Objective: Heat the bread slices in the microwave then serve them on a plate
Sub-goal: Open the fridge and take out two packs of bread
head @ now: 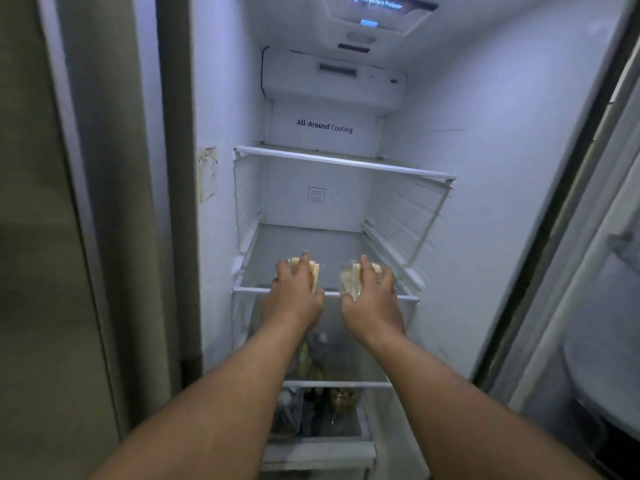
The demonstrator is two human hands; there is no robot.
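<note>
Left hand (293,295) and right hand (370,296) each curled over 1 wrapped bread slice (313,271) on fridge shelf (381,296). Lift level; clear front rim before withdrawing.

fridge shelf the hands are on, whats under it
Under the glass shelf, dim yellowish and dark food items show on the next level and in a drawer below. The forearms cover part of them; what they are is unclear.
</note>
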